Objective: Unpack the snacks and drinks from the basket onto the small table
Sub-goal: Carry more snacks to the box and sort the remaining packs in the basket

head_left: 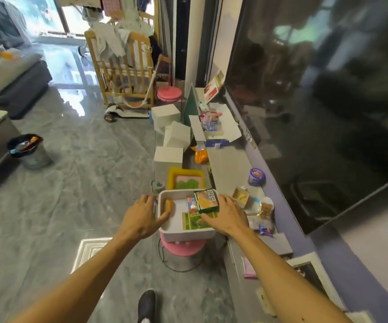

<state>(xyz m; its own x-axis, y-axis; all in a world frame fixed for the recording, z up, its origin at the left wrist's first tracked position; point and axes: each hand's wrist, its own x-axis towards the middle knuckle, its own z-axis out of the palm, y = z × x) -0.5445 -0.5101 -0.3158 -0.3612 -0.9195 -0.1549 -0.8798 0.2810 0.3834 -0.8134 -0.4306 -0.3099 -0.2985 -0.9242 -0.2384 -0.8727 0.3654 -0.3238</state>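
Note:
A white plastic basket rests on a pink round stool. Inside lie a green flat packet and a small blue-and-red packet. My left hand grips the basket's left rim, thumb inside. My right hand holds a dark green snack box above the basket's right side. On the low grey table to the right lie a purple round tub, a tan carton and a clear bag of snacks.
White boxes and a yellow tray stand on the floor beyond the basket. A large dark screen lines the wall on the right. A bin sits at left, a wooden crib farther back. My shoe is below.

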